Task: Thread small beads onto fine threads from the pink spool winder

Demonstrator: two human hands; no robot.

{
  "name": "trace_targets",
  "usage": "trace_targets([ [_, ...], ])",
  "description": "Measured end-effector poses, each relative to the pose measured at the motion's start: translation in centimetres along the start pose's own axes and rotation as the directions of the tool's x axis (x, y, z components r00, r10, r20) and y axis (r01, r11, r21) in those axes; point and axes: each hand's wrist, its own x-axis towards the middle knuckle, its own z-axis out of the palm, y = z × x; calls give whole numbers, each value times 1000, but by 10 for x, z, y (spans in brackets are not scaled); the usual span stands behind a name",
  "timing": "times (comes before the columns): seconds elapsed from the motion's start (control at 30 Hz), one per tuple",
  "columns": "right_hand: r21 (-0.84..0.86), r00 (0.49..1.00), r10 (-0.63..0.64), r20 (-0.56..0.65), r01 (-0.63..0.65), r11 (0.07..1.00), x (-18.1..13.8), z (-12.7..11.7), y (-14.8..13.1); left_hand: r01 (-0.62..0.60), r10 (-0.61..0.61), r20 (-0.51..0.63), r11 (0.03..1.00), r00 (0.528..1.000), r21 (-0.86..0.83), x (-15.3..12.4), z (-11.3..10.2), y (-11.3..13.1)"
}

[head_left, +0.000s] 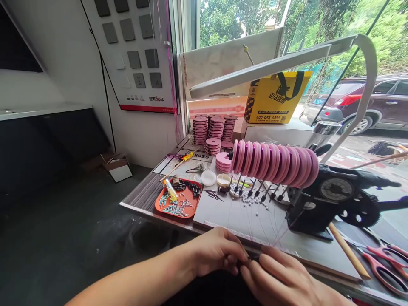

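A: What are the hands doing?

B: The left hand [219, 250] and the right hand [280, 276] meet at the near edge of the table [143, 195], fingertips pinched together on a small dark piece [247, 261]; it is too small to say what it is. Thin lines [270, 229] run from there far up to the spools

A: And what is close by?

B: Right of centre a row of pink spools [274, 161] sits on a black winding machine [331, 199], with small dark weights [255, 193] hanging under it and white beads [250, 199] scattered on the grey mat [236, 216]. Left of that lies an orange tray [178, 199] of small parts, then two small round tubs [216, 179]. Stacks of pink spools [213, 129] stand at the far side, a yellow bag [276, 97] behind them

A: Anything in the way?

B: A white lamp arm [274, 63] crosses overhead. At the near right lie red scissors [385, 263] and a wooden stick [349, 250], well apart from the hands
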Motion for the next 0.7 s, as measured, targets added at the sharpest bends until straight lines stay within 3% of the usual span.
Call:
trace_targets([
  [0.17,-22,1000,-20,-19,20,1000,1,0,-1,36,-36,39,999,999,-20,-1,2,2],
  [0.3,-1,999,-26,31,26,1000,1,4,-2,34,-34,62,999,997,-1,-1,3,2],
  [0.4,29,999,-25,41,24,999,3,2,-1,-53,52,16,996,999,67,-5,4,2],
  [0.5,242,994,106,39,-112,964,8,-4,0,-208,220,-40,957,975,202,-12,6,-1],
  [0.6,512,915,361,178,-400,761,14,-9,2,-402,456,-83,845,886,354,-18,9,-8],
  [0.7,594,730,562,389,-665,453,21,-11,5,-535,662,-159,704,732,468,-19,14,-22],
])
